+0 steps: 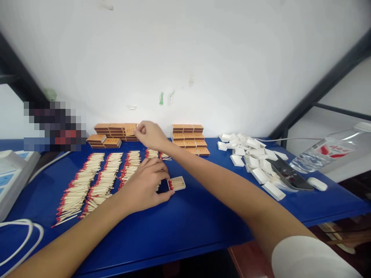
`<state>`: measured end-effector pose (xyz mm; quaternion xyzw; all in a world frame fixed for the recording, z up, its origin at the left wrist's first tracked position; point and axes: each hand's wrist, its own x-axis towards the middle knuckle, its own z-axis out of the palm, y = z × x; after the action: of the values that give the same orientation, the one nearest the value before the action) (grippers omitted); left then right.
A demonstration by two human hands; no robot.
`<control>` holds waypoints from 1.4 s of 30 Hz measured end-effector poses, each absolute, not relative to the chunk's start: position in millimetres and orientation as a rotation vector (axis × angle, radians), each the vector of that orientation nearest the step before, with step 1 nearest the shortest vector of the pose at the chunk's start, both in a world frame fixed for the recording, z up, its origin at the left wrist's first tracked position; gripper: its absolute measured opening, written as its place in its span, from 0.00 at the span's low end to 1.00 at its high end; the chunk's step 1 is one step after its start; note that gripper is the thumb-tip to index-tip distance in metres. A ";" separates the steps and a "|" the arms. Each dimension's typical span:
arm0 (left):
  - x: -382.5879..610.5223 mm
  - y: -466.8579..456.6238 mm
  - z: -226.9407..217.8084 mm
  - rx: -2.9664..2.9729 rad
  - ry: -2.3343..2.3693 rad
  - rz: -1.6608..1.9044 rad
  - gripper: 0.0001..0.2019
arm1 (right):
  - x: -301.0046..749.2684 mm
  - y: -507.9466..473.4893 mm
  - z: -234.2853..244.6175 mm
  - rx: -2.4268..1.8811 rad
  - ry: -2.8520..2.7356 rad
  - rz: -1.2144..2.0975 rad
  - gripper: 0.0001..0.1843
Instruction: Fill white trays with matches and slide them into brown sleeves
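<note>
Left hand [145, 185] loosely curled against filled tray [176, 183], before matchbox stack [111, 133]; right hand [149, 135] pinching top box [129, 129], likely light, crushable; grip edges.

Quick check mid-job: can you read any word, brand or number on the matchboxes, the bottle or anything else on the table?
Nothing can be read in this view.
Left stack of matchboxes: dark print on the orange labels, too small to read.
Right stack of matchboxes: the same print, too small to read.
Water bottle: red marks on its label, blurred.
Grey device at the left edge: blue panels, no legible print.
</note>
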<state>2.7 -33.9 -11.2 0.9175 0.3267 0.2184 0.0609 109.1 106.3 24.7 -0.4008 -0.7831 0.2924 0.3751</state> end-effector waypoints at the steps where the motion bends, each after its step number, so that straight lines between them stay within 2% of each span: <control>1: 2.3 -32.8 -10.2 2.783 1.003 0.690 0.12 | 126.8 98.1 30.9 -0.989 -1.994 0.683 0.12; 3: 0.1 -29.4 -7.4 2.800 1.052 0.751 0.11 | 168.1 80.9 39.4 -0.877 -1.982 0.461 0.11; 5: -3.9 -24.7 -4.2 2.817 1.135 0.841 0.12 | 210.9 64.7 39.2 -0.919 -1.904 0.380 0.13; 7: -8.7 -19.5 -1.8 2.835 1.222 0.930 0.13 | 246.8 50.9 29.8 -1.006 -1.804 0.441 0.14; 10: -14.8 -12.8 0.0 2.823 1.415 1.015 0.14 | 274.9 35.5 7.5 -1.058 -1.710 0.755 0.14; 13: -18.3 -8.8 -0.2 2.803 1.525 1.036 0.16 | 273.1 25.3 -8.9 -1.048 -1.690 1.011 0.15; 20: -20.3 -6.2 -2.4 2.743 1.483 1.032 0.19 | 255.0 14.6 -16.5 -0.988 -1.711 1.182 0.19; 27: -19.7 -6.7 -1.5 2.561 1.469 1.028 0.16 | 260.8 19.1 -22.5 -1.039 -1.637 1.239 0.18; 42: -21.6 -8.3 2.5 2.419 1.345 1.106 0.22 | 261.0 15.2 -14.6 -0.985 -1.652 1.281 0.18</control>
<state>-21.6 -8.3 2.5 0.8090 0.4498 0.3698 0.0803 261.0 15.2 -14.6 -0.3901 -0.6542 0.5073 0.4032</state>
